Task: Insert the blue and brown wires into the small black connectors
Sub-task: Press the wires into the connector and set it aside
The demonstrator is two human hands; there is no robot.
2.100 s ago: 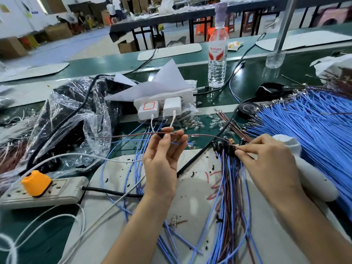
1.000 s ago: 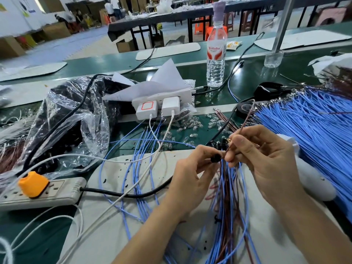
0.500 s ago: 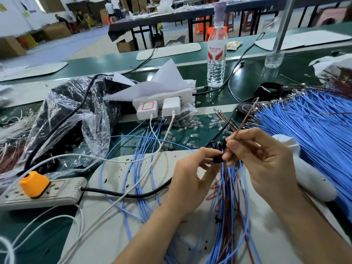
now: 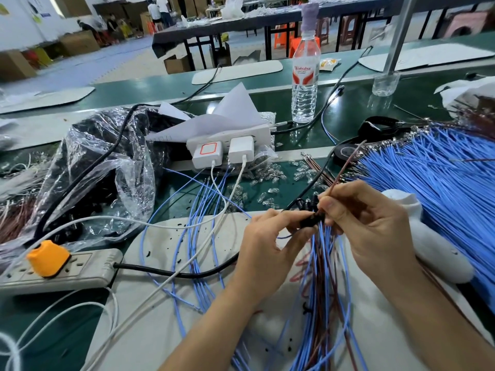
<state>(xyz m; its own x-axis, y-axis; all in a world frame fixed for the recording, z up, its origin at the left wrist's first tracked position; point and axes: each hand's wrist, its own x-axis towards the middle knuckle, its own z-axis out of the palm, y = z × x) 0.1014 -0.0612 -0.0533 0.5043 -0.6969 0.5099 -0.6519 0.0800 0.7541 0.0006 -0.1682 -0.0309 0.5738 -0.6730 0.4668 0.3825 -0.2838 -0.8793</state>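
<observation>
My left hand (image 4: 267, 245) pinches a small black connector (image 4: 308, 222) between thumb and fingertips. Right beside it, my right hand (image 4: 369, 231) pinches a brown wire (image 4: 345, 167) whose lower end meets the connector; the free end rises up and to the right. A bundle of blue and brown wires with connectors (image 4: 321, 277) hangs below both hands over the pale mat (image 4: 166, 330). A big fan of loose blue wires (image 4: 442, 178) lies on the right. Several loose blue wires (image 4: 198, 250) lie on the left of the mat.
A grey power strip with an orange plug (image 4: 51, 266) lies at the left, its black cable crossing the mat. White chargers (image 4: 227, 151), a clear plastic bag (image 4: 93, 178), a water bottle (image 4: 305, 76), black tape (image 4: 345, 151) and scattered clear parts (image 4: 270, 178) sit behind my hands.
My left hand came in from the left, where it held the brown wire stretched out, and now grips the connector. My right hand has turned the wire upright against the connector.
</observation>
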